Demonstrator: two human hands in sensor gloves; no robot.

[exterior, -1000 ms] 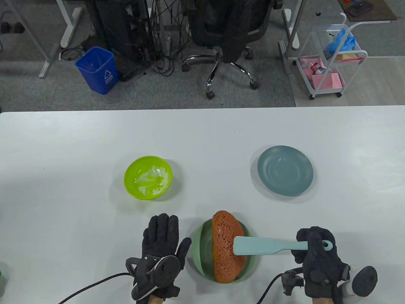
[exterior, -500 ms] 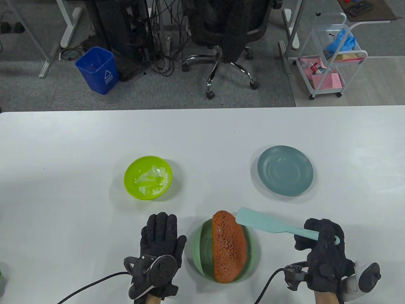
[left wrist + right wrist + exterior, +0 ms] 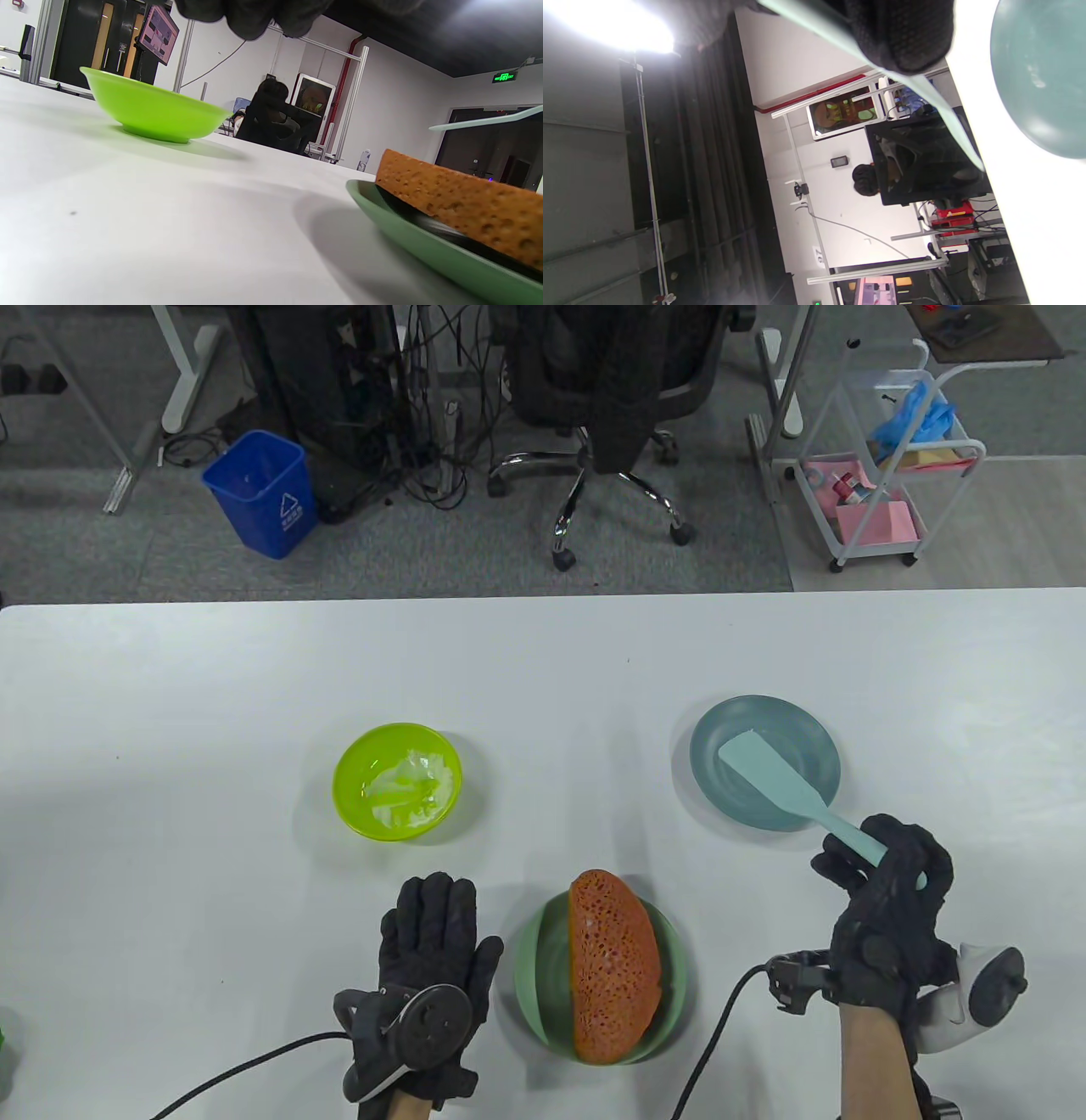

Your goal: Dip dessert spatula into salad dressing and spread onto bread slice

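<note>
Gripping the spatula [image 3: 785, 791] by the end of its handle, the right hand [image 3: 887, 916] has its fingers [image 3: 912, 857] curled tight around it, the thumb on the near side. The flat blade reaches up and left over the blue-grey plate [image 3: 814, 729]; whether it touches the plate cannot be told. In the right wrist view a gloved finger [image 3: 903, 38] crosses the pale handle [image 3: 925, 93], with the plate [image 3: 1039, 80] to the right.

The left hand [image 3: 428, 976] holds nothing: it lies palm down on the table [image 3: 212, 899], fingers [image 3: 433, 908] straight and close together, just left of the green plate [image 3: 530, 976]. The bread [image 3: 612, 967] lies across that plate, its far end overhanging the rim. In the left wrist view the bread [image 3: 458, 203] leans on the plate's edge [image 3: 407, 237].

The lime bowl [image 3: 397, 780] with white dressing [image 3: 407, 791] stands beyond the left hand, well apart from the spatula.
</note>
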